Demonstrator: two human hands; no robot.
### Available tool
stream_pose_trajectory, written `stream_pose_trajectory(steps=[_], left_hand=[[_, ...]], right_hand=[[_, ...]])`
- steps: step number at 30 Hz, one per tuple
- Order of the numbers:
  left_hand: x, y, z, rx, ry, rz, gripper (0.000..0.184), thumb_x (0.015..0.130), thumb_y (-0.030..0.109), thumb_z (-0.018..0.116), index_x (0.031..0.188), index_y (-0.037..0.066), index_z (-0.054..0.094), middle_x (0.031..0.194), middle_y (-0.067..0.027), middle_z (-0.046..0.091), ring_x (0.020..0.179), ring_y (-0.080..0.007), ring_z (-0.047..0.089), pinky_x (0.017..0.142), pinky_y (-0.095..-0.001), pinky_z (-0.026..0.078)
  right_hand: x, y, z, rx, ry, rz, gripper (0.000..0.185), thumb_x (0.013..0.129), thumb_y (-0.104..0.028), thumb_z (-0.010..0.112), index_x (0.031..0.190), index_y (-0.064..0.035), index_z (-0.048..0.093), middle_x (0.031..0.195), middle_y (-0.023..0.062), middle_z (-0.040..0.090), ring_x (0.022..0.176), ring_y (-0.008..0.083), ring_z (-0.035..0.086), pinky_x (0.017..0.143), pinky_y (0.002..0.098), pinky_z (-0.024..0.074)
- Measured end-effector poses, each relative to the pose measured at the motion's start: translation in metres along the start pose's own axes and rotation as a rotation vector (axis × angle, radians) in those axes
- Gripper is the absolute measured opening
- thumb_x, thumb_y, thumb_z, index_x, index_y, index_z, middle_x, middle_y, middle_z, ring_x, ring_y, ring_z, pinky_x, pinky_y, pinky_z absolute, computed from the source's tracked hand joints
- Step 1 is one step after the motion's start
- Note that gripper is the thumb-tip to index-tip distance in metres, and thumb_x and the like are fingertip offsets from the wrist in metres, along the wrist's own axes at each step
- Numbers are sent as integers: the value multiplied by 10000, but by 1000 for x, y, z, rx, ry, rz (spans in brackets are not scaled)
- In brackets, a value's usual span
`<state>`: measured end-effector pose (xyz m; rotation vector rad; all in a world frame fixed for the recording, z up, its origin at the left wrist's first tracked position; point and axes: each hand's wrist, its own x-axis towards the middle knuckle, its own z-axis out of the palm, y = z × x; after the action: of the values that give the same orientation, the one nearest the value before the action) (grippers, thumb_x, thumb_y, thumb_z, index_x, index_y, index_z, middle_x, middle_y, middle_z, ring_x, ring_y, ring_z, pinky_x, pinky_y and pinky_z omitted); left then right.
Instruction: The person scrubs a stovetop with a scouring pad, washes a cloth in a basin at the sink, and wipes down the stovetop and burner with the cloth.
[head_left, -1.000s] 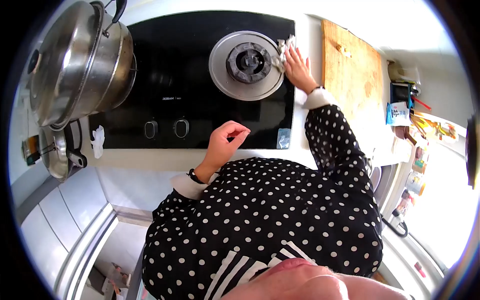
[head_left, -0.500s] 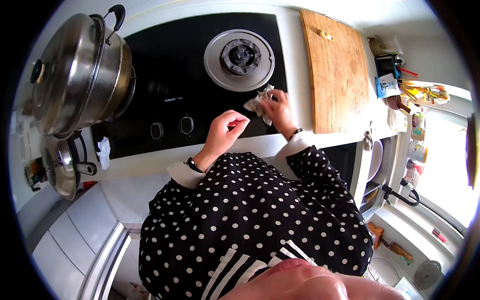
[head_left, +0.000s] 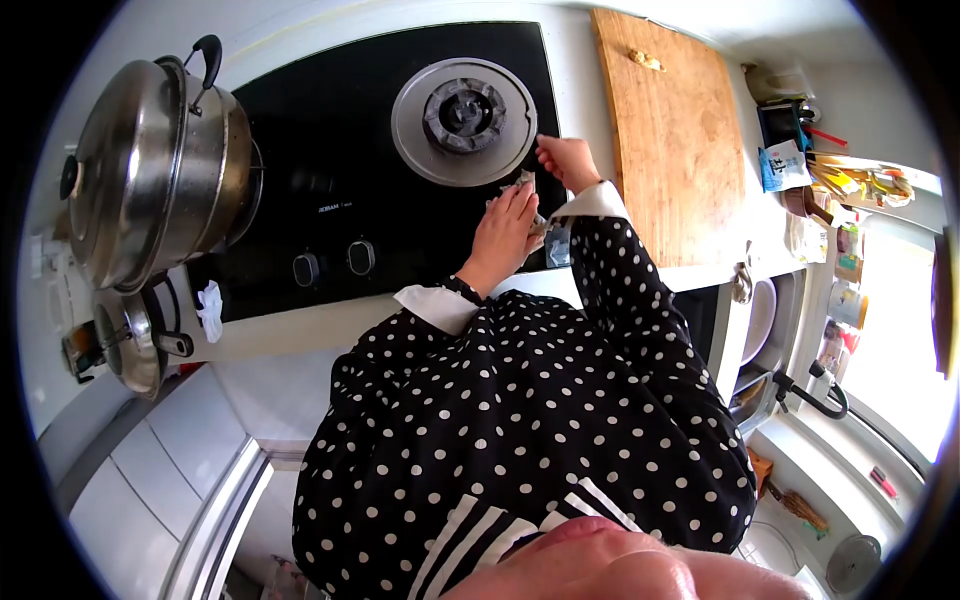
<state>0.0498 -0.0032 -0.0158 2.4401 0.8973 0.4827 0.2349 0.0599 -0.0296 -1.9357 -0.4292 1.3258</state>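
Head view: my left hand (head_left: pixel 503 236), grip open, fingers laid over one crumpled wipe (head_left: pixel 540 227) on the gas hob (head_left: pixel 310 130); my right hand (head_left: pixel 570 163), fingers curled near the burner (head_left: pixel 466 116), contents indiscernible. Hazard: uneven pressure could make the loose wipe slip out.

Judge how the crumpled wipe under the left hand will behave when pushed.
The crumpled wipe looks thin and creased, so probably floppy and light. Under the left hand on the glossy cooktop, it would likely slide and bunch.
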Motion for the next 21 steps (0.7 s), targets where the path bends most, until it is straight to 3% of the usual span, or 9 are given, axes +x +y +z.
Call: stream_pose_trajectory(steps=[5,21], left_hand=[[0,5,-3,1,-8,-34,601,703,242,681,1211,18,450,1329,-105,378,1221,-284,357,964,-414,365],[0,4,0,16,9,-27,608,708,253,674,1224,21,451,1336,-99,378,1220,-279,361,970,-426,351]], right_hand=[[17,-15,-3,64,-31,123,184,759,-178,621,652,-29,610,552,11,554,434,96,481,381,219,345],[28,-41,-1,29,-23,137,188,813,-162,622,661,-55,590,524,-46,488,446,51,416,405,182,328]])
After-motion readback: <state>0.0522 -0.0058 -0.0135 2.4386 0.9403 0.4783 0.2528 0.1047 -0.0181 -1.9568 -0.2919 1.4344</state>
